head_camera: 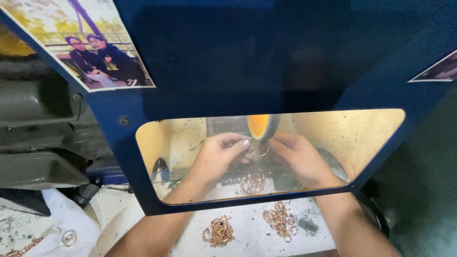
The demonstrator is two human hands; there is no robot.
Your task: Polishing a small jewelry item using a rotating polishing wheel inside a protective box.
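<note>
Two hands meet behind the clear window point(333, 138) of a dark blue guard hood point(247, 62), right at the orange polishing wheel point(261, 126). The left hand point(216, 157) and right hand point(297, 157) both pinch a thin gold-coloured ring or bangle point(262, 152), held just under the wheel's lower edge and apparently touching it. Judging by this, the piece is being buffed against the wheel. The next move would call for turning the ring between the fingertips while keeping them off the wheel face.

Below the wheel, a stack of similar bangles point(252, 183) lies on the dusty floor of the chamber. Nearer the person than the wheel, outside the hood, two heaps of gold-coloured jewellery point(219, 231) point(280, 221) rest on the white bench point(247, 238). Room is tight: the forearms pass under the hood's lower edge, and the chamber walls close in on either side of the wheel, though space is open beneath the hands.
</note>
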